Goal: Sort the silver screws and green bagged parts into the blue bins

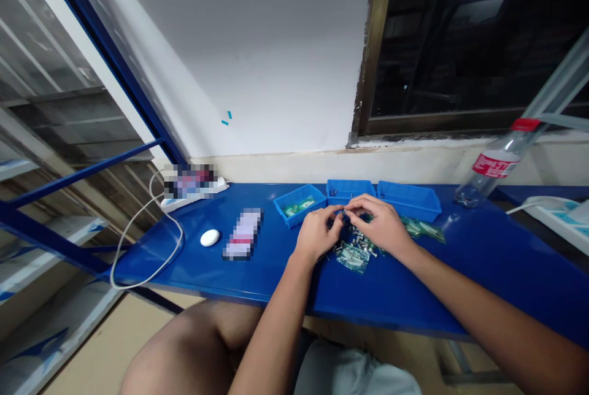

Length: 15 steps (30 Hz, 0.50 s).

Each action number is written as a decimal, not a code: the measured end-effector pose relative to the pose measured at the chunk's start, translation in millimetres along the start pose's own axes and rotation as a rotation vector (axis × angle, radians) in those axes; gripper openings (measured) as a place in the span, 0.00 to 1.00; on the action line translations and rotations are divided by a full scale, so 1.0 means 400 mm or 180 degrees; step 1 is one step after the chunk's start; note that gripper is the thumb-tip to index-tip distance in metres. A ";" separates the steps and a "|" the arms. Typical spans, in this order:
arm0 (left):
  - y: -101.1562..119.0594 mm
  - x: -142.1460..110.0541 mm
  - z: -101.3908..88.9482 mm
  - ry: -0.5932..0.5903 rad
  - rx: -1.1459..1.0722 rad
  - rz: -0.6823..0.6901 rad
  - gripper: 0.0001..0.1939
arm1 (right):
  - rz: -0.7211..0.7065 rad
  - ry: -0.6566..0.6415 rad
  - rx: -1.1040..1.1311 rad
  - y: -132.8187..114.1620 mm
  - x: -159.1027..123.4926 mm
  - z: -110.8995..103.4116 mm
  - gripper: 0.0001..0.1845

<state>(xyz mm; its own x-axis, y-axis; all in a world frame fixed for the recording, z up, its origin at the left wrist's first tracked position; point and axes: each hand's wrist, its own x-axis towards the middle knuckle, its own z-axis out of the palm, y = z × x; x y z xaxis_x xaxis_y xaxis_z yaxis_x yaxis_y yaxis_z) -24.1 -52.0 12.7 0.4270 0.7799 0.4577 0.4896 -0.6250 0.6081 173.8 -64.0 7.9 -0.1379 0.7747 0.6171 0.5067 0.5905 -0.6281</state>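
Wall and window: smooth, matt, whitish wall (276, 64) beside a dark glass window (442, 64) in a rough-edged brownish frame.
Bench: glossy, flat blue bench (391, 291), its surface reflecting the light softly.
Trays: three open rectangular blue plastic trays along the wall side; the left tray (304, 215) stands askew and holds greenish clear packets (301, 205), while the middle tray (350, 186) and right tray (414, 213) adjoin it.
Tiny piece: silvery, hard-looking tiny piece (343, 212) at the meeting fingertips, above the bench, in front of the middle tray; too small to tell its exact shape, direction or long axis.
Hands: left hand (319, 230) and right hand (377, 221) face each other, thumb and forefinger of each closed in a pinch on the tiny piece; the remaining fingers curl.
Loose hardware: shiny metallic small parts (358, 237) heaped beneath the fingers, lying in mixed directions.
Bag: crinkled transparent plastic bag (353, 257) of pale, elongated pieces, flat at the heap's near edge.
Bottle: clear, ribless-looking plastic bottle (494, 165) with red cap and label, at far right, its long axis leaning rightward in view.
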 end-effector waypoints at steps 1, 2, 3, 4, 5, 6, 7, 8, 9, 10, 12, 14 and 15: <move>0.003 0.000 -0.001 0.0012 -0.0161 -0.0042 0.17 | -0.0047 -0.0008 -0.0079 0.000 0.000 -0.001 0.08; 0.005 0.001 -0.001 0.0042 -0.0345 -0.0070 0.17 | -0.0093 -0.0028 -0.0142 0.000 0.000 -0.002 0.08; 0.006 0.001 -0.001 0.0092 -0.0532 -0.0099 0.17 | -0.0133 -0.0051 -0.0179 0.000 0.000 -0.002 0.09; 0.006 0.002 0.000 0.0150 -0.0708 -0.0139 0.16 | -0.0158 -0.0085 -0.0190 -0.001 0.000 -0.002 0.09; 0.004 0.003 0.002 0.0213 -0.0870 -0.0197 0.15 | -0.0164 -0.0114 -0.0189 -0.001 0.000 -0.002 0.10; 0.000 0.004 0.004 0.0267 -0.1028 -0.0270 0.14 | -0.0154 -0.0143 -0.0187 -0.002 0.000 -0.001 0.10; -0.004 0.005 0.007 0.0299 -0.1180 -0.0348 0.14 | -0.0124 -0.0163 -0.0189 -0.002 0.000 0.000 0.10; -0.009 0.007 0.010 0.0324 -0.1330 -0.0416 0.13 | -0.0077 -0.0175 -0.0195 -0.002 0.000 0.000 0.11; -0.014 0.008 0.013 0.0334 -0.1475 -0.0476 0.13 | -0.0016 -0.0178 -0.0198 -0.002 0.001 0.001 0.11; -0.019 0.010 0.016 0.0330 -0.1607 -0.0524 0.13 | 0.0044 -0.0180 -0.0194 -0.002 0.001 0.001 0.11; -0.027 0.014 0.020 0.0334 -0.1794 -0.0591 0.13 | 0.0144 -0.0178 -0.0179 -0.001 0.001 0.000 0.12; -0.030 0.018 0.021 0.0401 -0.1885 -0.0625 0.13 | 0.0251 -0.0164 -0.0169 0.001 0.001 -0.001 0.12; -0.031 0.020 0.021 0.0454 -0.1916 -0.0633 0.12 | 0.0318 -0.0139 -0.0161 0.002 0.001 -0.002 0.12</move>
<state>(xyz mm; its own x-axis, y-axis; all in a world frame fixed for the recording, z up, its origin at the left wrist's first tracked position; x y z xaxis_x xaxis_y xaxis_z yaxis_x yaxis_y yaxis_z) -20.5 -38.3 3.4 0.2467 0.9016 0.3554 0.0193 -0.3713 0.9283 174.8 -63.5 7.9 -0.1208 0.8389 0.5307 0.5620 0.4984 -0.6600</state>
